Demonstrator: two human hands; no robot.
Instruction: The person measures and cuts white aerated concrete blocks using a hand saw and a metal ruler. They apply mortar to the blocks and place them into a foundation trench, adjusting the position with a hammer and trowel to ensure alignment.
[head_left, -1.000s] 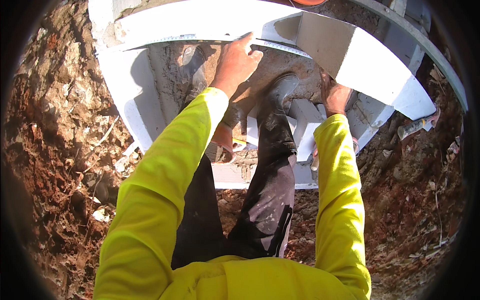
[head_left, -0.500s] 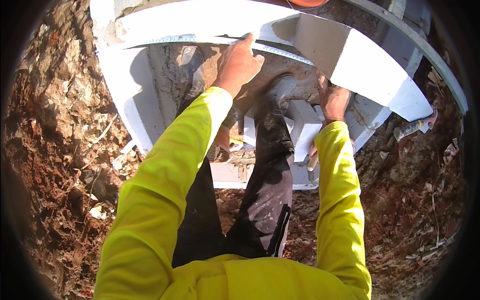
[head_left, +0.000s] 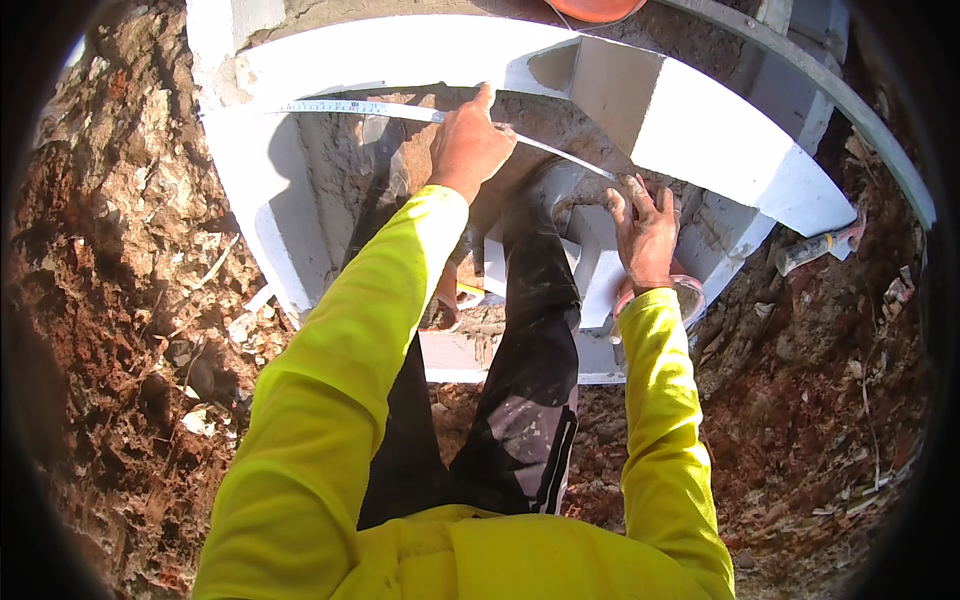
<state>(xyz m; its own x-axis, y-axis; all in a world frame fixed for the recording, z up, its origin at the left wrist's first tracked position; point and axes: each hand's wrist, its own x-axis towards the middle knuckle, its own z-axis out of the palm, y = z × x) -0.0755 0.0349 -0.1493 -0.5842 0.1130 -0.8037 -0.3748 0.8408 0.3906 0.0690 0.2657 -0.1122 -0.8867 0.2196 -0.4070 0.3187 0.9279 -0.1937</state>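
The upper edge cuts off an orange container (head_left: 598, 9). The left hand (head_left: 470, 148) covers part of the measuring tape (head_left: 400, 111), whose marks are too small to read.

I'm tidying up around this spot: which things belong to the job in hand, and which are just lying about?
Apparently in use:
- measuring tape, running between the left hand and right hand
- long white slab, alongside the tape

Apparently just lying about:
- hammer-like tool, at far right
- orange rounded object, partly cut off at top
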